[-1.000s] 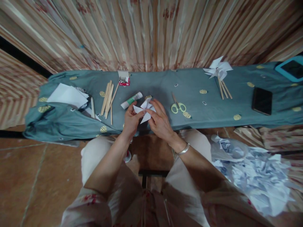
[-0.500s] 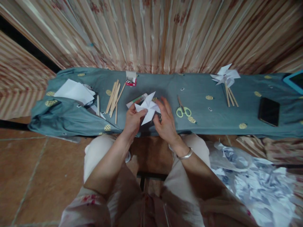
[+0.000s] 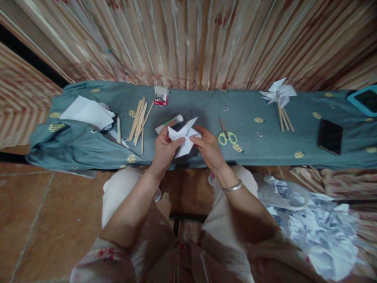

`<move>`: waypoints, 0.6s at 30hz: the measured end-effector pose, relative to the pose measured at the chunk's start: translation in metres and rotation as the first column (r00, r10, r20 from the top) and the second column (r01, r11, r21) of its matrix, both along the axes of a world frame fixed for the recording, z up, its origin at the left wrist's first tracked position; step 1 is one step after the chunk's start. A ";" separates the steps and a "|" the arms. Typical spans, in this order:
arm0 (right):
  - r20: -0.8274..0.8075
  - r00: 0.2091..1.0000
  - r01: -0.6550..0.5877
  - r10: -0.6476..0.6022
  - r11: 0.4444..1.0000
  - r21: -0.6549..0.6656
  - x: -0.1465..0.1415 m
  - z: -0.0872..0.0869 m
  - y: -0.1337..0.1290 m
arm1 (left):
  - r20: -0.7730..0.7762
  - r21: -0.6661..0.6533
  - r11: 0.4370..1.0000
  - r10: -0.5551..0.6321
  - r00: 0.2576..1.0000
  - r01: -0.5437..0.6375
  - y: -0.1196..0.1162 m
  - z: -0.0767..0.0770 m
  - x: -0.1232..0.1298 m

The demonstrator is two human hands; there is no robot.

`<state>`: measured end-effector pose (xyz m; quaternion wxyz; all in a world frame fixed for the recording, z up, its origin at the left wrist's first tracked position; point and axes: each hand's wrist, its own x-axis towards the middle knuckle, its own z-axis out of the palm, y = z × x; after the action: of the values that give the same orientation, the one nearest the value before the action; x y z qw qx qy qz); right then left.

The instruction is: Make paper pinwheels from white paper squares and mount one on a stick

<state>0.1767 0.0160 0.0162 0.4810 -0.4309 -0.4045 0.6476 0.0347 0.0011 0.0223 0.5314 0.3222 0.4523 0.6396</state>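
A folded white paper pinwheel [image 3: 186, 134] is held between both hands over the cloth. My left hand [image 3: 165, 148] grips its left side, thumb on top near the middle. My right hand [image 3: 208, 146] grips the right side, its thumb also pressed near the centre. Just behind my left hand lies a white and green tube [image 3: 173, 121]. Green-handled scissors [image 3: 226, 137] lie to the right of my right hand. Wooden sticks [image 3: 139, 121] and a small red box [image 3: 161, 99] of metal pieces sit to the left and behind.
White paper sheets [image 3: 86, 113] lie on the far left of the teal cloth [image 3: 200, 106]. Finished-looking pinwheels [image 3: 281, 93] on sticks, a black phone [image 3: 330, 136] and a blue-edged device [image 3: 365, 100] are at the right. Crumpled paper [image 3: 321, 224] fills a bag below right.
My right hand has closed on the pinwheel's right side, its thumb moving onto the paper near the centre. The pinwheel has turned slightly. The whole view has shifted a little.
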 end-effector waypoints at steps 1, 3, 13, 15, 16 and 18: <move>0.013 1.000 -0.003 0.003 1.000 0.004 0.000 -0.002 0.001 | -0.017 0.000 1.000 -0.003 1.000 0.003 -0.001 0.000 0.000; 0.030 1.000 -0.008 0.008 1.000 0.014 0.000 -0.005 0.003 | -0.031 0.000 1.000 -0.006 0.999 0.006 -0.002 0.001 0.001; 0.017 1.000 0.009 -0.009 1.000 0.012 -0.003 -0.004 0.003 | -0.027 -0.005 1.000 0.000 1.000 -0.001 -0.005 0.002 0.004; 0.012 1.000 0.018 -0.018 1.000 0.003 -0.003 -0.004 0.004 | -0.033 -0.012 1.000 -0.008 0.999 0.008 -0.005 0.002 0.005; 0.011 1.000 0.023 -0.023 1.000 -0.002 -0.003 -0.005 0.004 | -0.037 -0.016 1.000 -0.014 0.999 0.014 -0.005 0.002 0.005; 0.007 0.999 0.031 -0.031 0.999 -0.009 -0.003 -0.007 0.005 | -0.044 -0.018 1.000 -0.023 0.999 0.022 -0.005 0.001 0.004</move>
<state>0.1735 0.0210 0.0096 0.4878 -0.4415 -0.3962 0.6405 0.0391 -0.0036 0.0231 0.5311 0.3368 0.4660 0.6224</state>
